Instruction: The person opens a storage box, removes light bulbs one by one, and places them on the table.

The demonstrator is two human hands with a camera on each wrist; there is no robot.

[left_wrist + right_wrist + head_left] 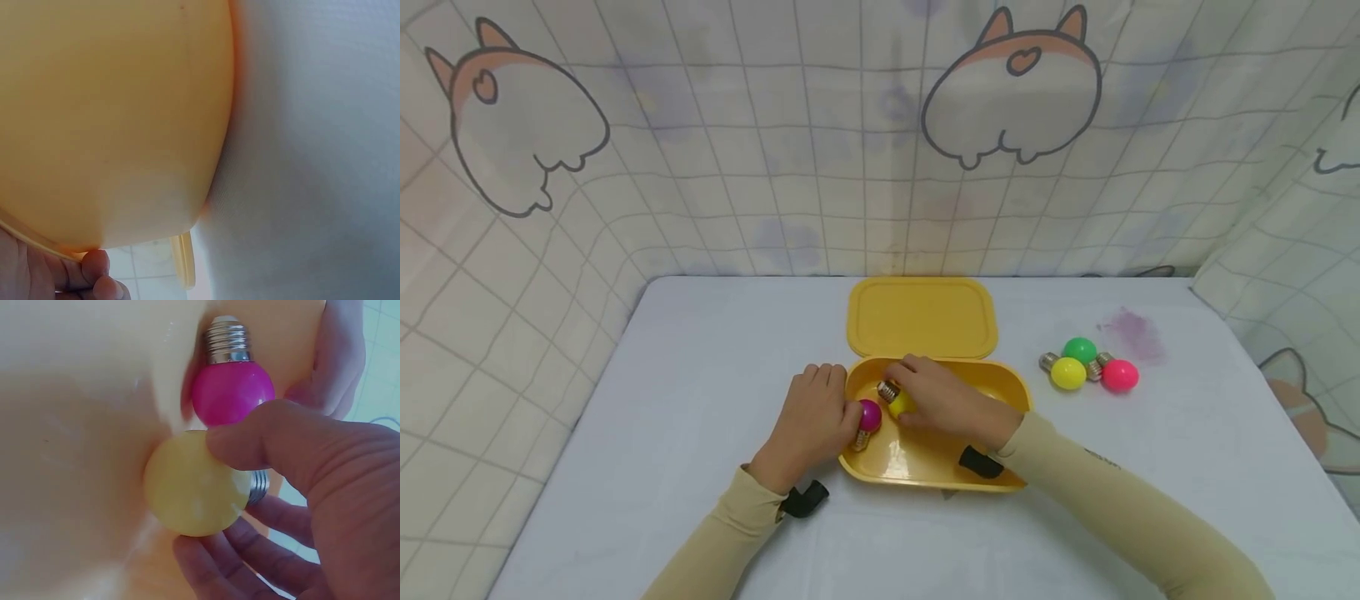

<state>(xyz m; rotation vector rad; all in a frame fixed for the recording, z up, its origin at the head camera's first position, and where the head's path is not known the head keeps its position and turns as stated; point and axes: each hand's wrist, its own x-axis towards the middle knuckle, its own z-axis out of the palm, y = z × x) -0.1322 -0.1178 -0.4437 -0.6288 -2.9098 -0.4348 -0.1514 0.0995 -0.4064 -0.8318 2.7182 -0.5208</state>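
Note:
Inside a yellow plastic box (917,483), my right hand (951,402) holds a yellow light bulb (901,406) between thumb and fingers. The right wrist view shows the thumb on the yellow globe (194,487) and fingers around its far side, its metal base partly hidden. A magenta light bulb (232,394) lies right beside it at the box's left end. My left hand (811,421) grips the box's left rim; its curled fingertips (95,265) show at the rim in the left wrist view, where the wall fills much of the picture.
A flat yellow lid (922,317) lies directly behind the box. To the right, a green bulb (1080,349), a yellow bulb (1068,373) and a pink bulb (1120,376) lie clustered on the white tabletop (722,333). A patterned curtain (850,167) stands along the table's back edge.

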